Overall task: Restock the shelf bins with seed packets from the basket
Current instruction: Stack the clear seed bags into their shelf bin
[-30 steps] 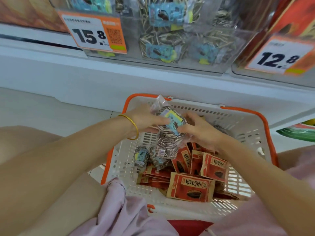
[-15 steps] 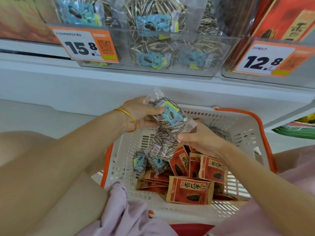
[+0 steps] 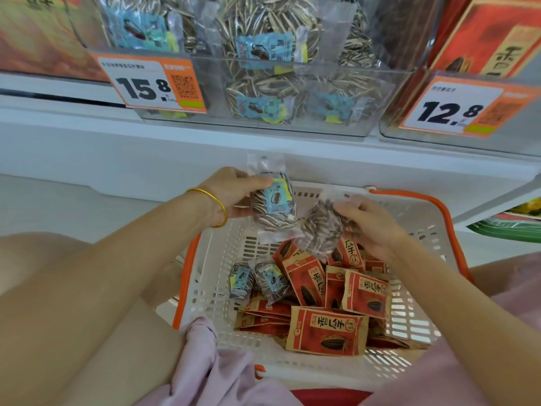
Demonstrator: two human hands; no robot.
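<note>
While the left hand [image 3: 231, 194] and right hand [image 3: 371, 224] each hold clear seed packets over the basket [image 3: 409, 212], a stocked bin [image 3: 292, 127] sits on the shelf [image 3: 87, 148] across the top of the frame.

The left hand, a gold bangle [image 3: 216, 206] at its wrist, pinches its packet [image 3: 273, 206] upright at frame centre, thumb across the blue label. The right hand's fingers curl round a second packet [image 3: 322, 227] just beside it, lower and tilted. Below them the white, orange-rimmed basket holds two more clear packets [image 3: 241, 279] at its left and red packets [image 3: 328, 331] heaped at centre and right. A 15.8 tag [image 3: 152, 83] and a 12.8 tag [image 3: 456, 108] front the bins at upper left and upper right.
</note>
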